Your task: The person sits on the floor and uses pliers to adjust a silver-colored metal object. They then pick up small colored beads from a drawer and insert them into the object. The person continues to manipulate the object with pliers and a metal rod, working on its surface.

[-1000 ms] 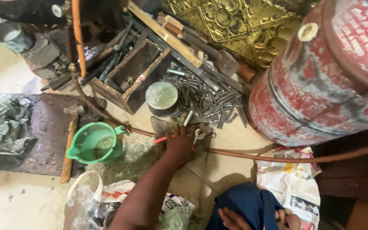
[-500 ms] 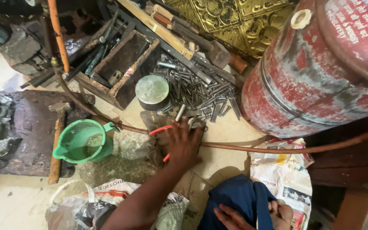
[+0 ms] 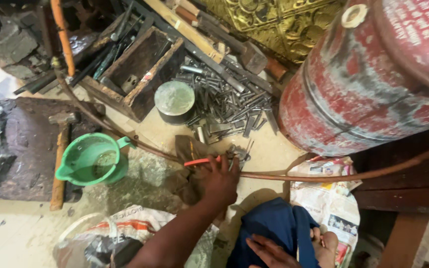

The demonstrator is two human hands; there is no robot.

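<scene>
Your left hand: fingers closed on red-handled pliers beside brown hose; right hand: fingers spread flat on blue cloth; green jug nearby

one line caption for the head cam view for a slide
Left hand grips a red-handled tool on a cluttered workshop floor, between a green jug and a red gas cylinder.

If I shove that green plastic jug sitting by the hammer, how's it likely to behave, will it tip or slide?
The green plastic jug looks thin-walled, so probably light and easy to slide. It seems to hold a little liquid, so a quick shove may slosh it. Its base sits partly against the dark slab beside the hammer, so it might catch there and tip rather than glide.
</scene>
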